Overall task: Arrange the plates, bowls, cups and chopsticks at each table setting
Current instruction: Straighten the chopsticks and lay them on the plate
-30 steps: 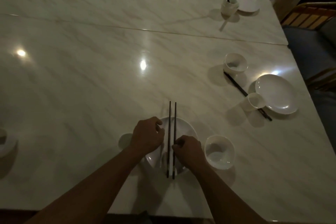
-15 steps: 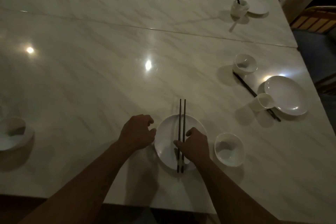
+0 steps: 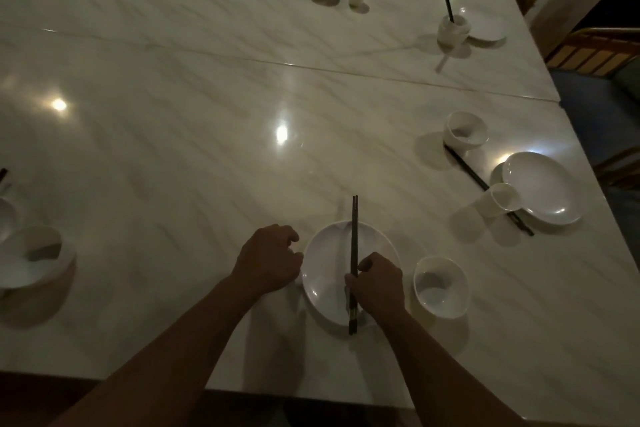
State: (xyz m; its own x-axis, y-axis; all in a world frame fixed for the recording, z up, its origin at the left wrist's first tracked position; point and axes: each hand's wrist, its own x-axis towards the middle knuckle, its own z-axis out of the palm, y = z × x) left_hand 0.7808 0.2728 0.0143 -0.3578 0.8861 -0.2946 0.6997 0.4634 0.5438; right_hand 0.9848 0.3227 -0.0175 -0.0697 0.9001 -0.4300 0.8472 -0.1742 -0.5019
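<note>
In dim light a glossy marble table (image 3: 207,87) mirrors bright spots, with a wooden chair (image 3: 588,55), perhaps blue-cushioned, at right.

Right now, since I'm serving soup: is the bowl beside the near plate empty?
Empty: the bowl's bare white inside shows.

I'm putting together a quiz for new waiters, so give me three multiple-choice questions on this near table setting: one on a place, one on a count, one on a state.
1. Relative to the near plate, the near bowl stands: A) on it B) left of it C) right of it
2. Chopsticks lying across that plate: A) two B) one C) four
3. The right hand is: A) lying open and idle B) pinching the chopsticks C) gripping the bowl

Answers: 1 C, the bowl stands just past the plate's right rim. 2 A, two dark sticks lie side by side. 3 B, its fingers curl round the pair.
</note>
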